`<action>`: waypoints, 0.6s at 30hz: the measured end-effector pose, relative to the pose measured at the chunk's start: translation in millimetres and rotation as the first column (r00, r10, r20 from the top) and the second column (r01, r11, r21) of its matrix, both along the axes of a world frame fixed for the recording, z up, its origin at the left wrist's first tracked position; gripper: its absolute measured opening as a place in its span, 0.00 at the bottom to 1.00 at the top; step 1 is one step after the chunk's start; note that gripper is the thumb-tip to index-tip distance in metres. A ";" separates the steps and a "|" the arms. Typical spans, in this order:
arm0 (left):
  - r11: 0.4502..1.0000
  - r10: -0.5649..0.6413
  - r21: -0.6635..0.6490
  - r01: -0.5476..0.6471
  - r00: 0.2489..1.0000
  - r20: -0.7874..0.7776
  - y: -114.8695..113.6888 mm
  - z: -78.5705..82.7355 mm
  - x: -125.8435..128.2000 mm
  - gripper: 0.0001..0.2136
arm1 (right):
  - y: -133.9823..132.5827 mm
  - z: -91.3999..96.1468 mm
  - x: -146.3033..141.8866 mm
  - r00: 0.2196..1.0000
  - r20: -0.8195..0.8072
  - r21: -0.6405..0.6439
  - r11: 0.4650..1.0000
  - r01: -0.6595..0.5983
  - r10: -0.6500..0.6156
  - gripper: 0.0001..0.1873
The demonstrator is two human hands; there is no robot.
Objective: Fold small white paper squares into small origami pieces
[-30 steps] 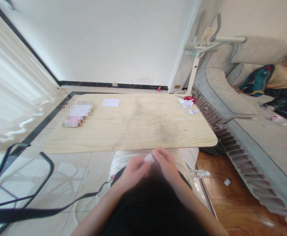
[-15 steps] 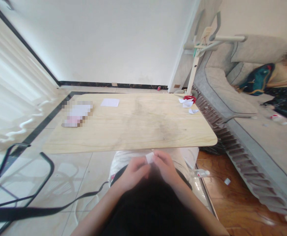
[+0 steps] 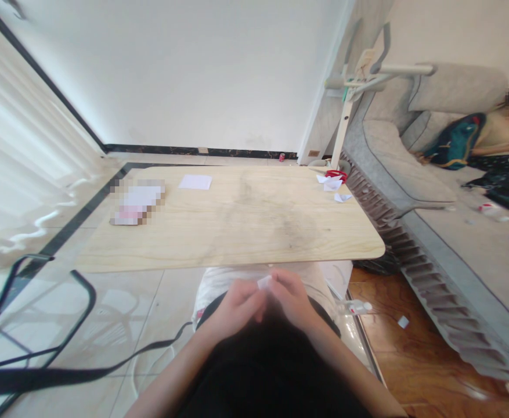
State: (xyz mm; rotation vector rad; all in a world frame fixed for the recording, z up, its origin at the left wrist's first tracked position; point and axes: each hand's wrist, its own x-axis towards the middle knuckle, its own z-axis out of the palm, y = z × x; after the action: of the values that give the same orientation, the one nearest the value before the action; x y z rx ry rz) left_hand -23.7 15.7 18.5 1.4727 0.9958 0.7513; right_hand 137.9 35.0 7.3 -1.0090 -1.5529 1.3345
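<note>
Barely shifted since before, left hand [image 3: 237,305] and right hand [image 3: 293,296] pinch a folded white paper [image 3: 264,283] at lower centre, below the desk [image 3: 237,232] edge.

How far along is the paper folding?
Looks done: folded white pieces lie at the far right corner of the table. In hand: left hand and right hand together pinch a small white paper below the near edge. Left: a flat white sheet lies untouched.
</note>
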 end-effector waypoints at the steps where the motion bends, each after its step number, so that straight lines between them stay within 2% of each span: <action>1: 1.000 -0.021 -0.011 0.021 1.000 0.006 -0.2 1.5 -0.6 0.25 | 0.0 0.8 0.3 1.000 0.001 0.002 1.000 -0.014 0.014 0.19; 4: 0.997 -0.066 -0.028 0.066 0.998 -0.013 0.8 5.6 -1.7 0.25 | 0.0 3.6 0.9 0.999 0.002 0.012 0.999 -0.035 0.035 0.20; 7: 1.000 -0.012 0.014 0.012 0.998 -0.058 2.9 7.3 -1.3 0.23 | -0.9 6.5 1.8 0.998 -0.021 -0.008 0.998 -0.067 0.067 0.21; 9: 0.998 0.030 0.049 -0.027 0.997 -0.066 3.8 6.7 -0.5 0.23 | -2.0 8.2 2.4 0.990 -0.047 -0.032 0.991 -0.131 0.130 0.21; 13: 0.996 0.047 0.078 -0.043 0.998 -0.051 2.8 0.7 1.6 0.24 | -3.4 7.6 2.2 0.980 -0.064 -0.053 0.980 -0.191 0.188 0.20; 18: 0.979 0.203 -0.018 -0.203 0.979 0.021 1.3 -12.5 6.3 0.23 | -1.9 -0.9 -0.1 0.988 -0.081 -0.112 0.984 -0.141 0.133 0.22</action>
State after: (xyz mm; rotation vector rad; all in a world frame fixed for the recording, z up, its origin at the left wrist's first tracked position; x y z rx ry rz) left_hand -17.4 17.0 6.0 1.3587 1.1439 0.9022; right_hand 137.8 33.1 6.3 -0.9268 -1.5255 1.5574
